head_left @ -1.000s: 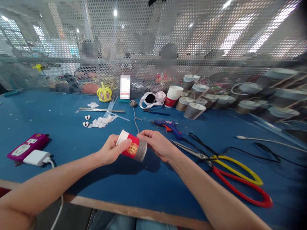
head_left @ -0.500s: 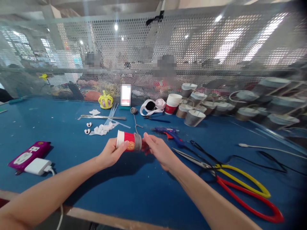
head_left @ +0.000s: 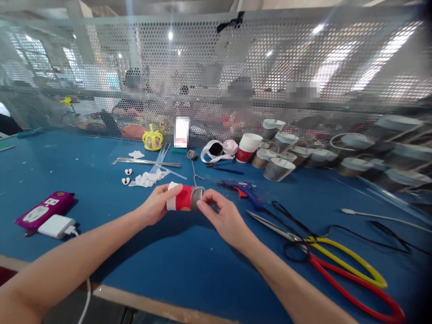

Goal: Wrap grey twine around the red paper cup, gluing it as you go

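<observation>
A red and white paper cup (head_left: 183,196) lies on its side above the table, with my left hand (head_left: 155,204) closed round its white end. Grey yarn (head_left: 196,199) is wound in a band about the other end. My right hand (head_left: 221,215) pinches at that end, thumb and fingers on the yarn at the cup's edge; the exact fingertip contact is partly hidden. From the cup a strand runs back to a small grey yarn ball (head_left: 192,155).
Right of my hands lie a blue glue gun (head_left: 245,190) and large scissors (head_left: 324,256) with red and yellow handles. Grey-wrapped cups (head_left: 278,169) and stacked paper cups (head_left: 248,147) stand behind. At left are a purple power strip (head_left: 47,209) and white scraps (head_left: 148,178). A perforated screen (head_left: 189,67) bounds the back.
My right hand has come round to the near side of the cup's wrapped end. The cup has rolled, so its gold emblem shows less. The whole view has shifted slightly.
</observation>
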The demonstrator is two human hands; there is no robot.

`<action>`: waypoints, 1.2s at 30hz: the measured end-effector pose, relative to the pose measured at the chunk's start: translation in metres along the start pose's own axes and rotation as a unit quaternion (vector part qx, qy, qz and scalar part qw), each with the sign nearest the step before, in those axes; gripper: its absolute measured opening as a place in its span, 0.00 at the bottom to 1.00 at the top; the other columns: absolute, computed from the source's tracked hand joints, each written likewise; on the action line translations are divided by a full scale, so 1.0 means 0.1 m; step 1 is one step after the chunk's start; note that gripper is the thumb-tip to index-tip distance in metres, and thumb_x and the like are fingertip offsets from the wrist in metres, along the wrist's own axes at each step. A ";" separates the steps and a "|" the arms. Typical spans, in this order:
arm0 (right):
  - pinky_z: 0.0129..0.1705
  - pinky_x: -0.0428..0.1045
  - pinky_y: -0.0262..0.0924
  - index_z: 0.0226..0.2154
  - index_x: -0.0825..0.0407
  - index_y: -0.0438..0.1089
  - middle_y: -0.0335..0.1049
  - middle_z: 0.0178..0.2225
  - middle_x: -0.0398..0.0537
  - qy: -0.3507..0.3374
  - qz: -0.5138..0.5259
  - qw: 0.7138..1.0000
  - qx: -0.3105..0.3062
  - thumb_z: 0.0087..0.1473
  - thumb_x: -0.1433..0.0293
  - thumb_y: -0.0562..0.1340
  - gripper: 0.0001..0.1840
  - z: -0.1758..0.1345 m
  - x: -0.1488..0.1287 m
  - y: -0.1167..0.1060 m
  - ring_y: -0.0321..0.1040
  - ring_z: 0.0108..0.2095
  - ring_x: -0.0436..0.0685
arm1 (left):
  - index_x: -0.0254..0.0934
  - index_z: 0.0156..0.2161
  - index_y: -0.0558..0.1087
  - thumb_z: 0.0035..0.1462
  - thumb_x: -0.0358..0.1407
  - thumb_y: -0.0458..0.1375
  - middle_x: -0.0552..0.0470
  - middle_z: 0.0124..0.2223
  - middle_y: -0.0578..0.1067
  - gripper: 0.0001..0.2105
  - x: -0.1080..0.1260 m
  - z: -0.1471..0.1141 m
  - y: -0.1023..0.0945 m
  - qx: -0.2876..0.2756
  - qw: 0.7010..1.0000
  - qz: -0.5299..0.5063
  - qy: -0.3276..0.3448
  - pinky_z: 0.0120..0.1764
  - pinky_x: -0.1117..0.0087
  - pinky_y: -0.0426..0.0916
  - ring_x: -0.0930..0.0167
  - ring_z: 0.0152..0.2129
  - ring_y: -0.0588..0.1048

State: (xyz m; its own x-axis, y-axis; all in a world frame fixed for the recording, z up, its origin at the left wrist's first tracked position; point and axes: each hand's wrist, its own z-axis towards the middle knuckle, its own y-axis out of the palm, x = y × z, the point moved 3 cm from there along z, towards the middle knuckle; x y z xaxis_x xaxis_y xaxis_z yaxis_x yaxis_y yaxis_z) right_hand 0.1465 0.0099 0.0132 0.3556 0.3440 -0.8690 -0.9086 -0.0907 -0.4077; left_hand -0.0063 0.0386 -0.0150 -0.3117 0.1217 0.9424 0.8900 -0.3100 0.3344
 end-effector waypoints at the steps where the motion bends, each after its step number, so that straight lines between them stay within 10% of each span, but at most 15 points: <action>1: 0.30 0.47 0.52 0.21 0.50 0.58 0.59 0.23 0.41 -0.030 -0.032 0.999 -0.012 0.48 0.65 0.56 0.09 -0.01 -0.02 0.01 0.55 0.26 0.51 | 0.27 0.29 0.72 0.42 0.45 0.61 0.49 0.24 0.73 0.18 0.00 0.01 0.00 0.003 0.999 -0.024 -0.025 0.25 0.74 0.65 0.74 0.19 0.70; 23: 0.45 0.54 0.56 0.40 0.53 0.67 0.68 0.44 0.53 0.065 -0.029 0.996 0.045 0.53 0.60 0.50 0.19 0.08 0.26 -0.03 0.65 0.43 0.59 | 0.32 0.35 0.74 0.47 0.45 0.57 0.51 0.30 0.75 0.17 -0.04 -0.03 0.01 -0.038 0.990 0.132 0.041 0.31 0.74 0.64 0.75 0.25 0.69; 36: 0.55 0.53 0.48 0.47 0.51 0.64 0.62 0.52 0.49 -0.037 0.042 0.993 -0.100 0.57 0.66 0.47 0.18 -0.05 -0.04 0.09 0.57 0.52 0.52 | 0.30 0.24 0.66 0.47 0.45 0.57 0.59 0.20 0.60 0.16 -0.08 -0.13 0.15 -0.104 0.973 0.205 0.013 0.22 0.77 0.51 0.80 0.18 0.55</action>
State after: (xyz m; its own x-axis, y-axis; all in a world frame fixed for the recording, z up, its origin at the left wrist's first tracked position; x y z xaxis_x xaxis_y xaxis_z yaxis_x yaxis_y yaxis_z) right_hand 0.1383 0.0032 0.0116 0.2564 0.3951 -0.8821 -0.8701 -0.3031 -0.3886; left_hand 0.0057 0.0205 -0.0175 0.0440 -0.0747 0.9962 0.8551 -0.5128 -0.0762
